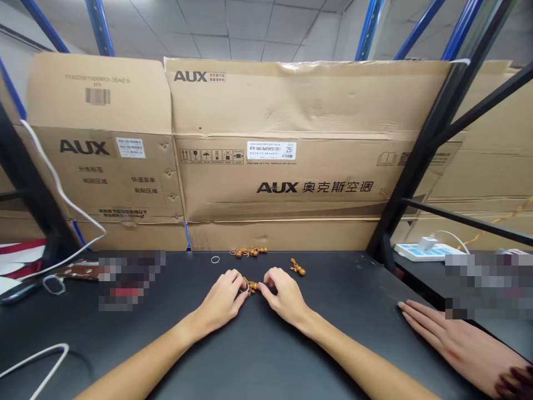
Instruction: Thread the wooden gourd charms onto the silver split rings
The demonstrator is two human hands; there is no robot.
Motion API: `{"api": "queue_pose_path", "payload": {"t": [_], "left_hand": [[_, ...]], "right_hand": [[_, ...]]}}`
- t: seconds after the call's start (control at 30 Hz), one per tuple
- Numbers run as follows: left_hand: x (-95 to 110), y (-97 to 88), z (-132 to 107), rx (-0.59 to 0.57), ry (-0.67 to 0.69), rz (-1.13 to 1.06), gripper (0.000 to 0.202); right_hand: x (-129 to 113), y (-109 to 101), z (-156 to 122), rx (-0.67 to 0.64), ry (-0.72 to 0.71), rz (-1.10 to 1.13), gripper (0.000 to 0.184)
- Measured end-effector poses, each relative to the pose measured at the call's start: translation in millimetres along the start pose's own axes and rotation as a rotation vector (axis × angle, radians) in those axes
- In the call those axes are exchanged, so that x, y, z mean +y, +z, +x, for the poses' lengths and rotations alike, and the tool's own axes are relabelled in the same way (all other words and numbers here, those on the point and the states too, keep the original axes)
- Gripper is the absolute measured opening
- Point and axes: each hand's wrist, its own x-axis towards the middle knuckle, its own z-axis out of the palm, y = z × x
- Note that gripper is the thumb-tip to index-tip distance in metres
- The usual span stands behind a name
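Between my two hands, low over the black tabletop, is a small brown gourd-shaped charm (254, 286) with a pale ring on its left side. My left hand (221, 300) pinches the ring end between thumb and fingers. From the other side, my right hand (288, 298) has its fingers curled and its thumb at the round end of the charm. A second gourd charm (298, 268) lies beyond my right hand. Several more brown charms (249, 252) sit in a row near the back of the table, and a loose pale ring (215, 259) lies left of them.
Large cardboard boxes (316, 111) stand behind the black table (258, 361). At right, another person's hand (453, 339) rests on the tabletop, a beaded bracelet at its wrist. A power strip (428, 251) is farther right. White cables (62, 194), glasses (54, 285) and a pouch occupy the left.
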Motion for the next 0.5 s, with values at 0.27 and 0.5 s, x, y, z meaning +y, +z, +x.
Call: {"api": "queue_pose_path", "payload": {"t": [0.27, 0.5], "left_hand": [[-10.8, 6.1, -2.7, -0.099, 0.009, 0.196, 0.035], [-25.8, 15.7, -7.1, -0.135, -0.028, 0.205, 0.05]], "right_hand": [[2.0, -6.3, -0.2, -0.315, -0.08, -0.071, 0.052], [11.8, -4.8, 0.5, -0.365, -0.066, -0.061, 0.056]]}}
